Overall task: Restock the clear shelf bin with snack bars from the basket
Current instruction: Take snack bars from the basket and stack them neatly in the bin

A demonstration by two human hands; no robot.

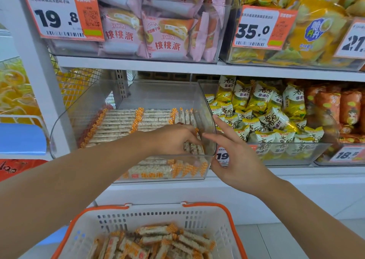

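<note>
Clear plastic forms the shelf bin [138, 92], pulled forward on the middle shelf and holding neat rows of snack bars [120, 123] across its floor. Inside the bin at its front right corner, the left hand [173, 139] curls its fingers down onto a few bars standing on edge; whether it pinches them I cannot tell. Just outside that same corner, the right hand [235, 156] is spread, fingertips against the bin's right wall and thumb near its front rim. Below the bin sits the white, orange-rimmed basket [223, 215] with more loose bars. Right of the bin lie yellow snack packs [264, 110].
</note>
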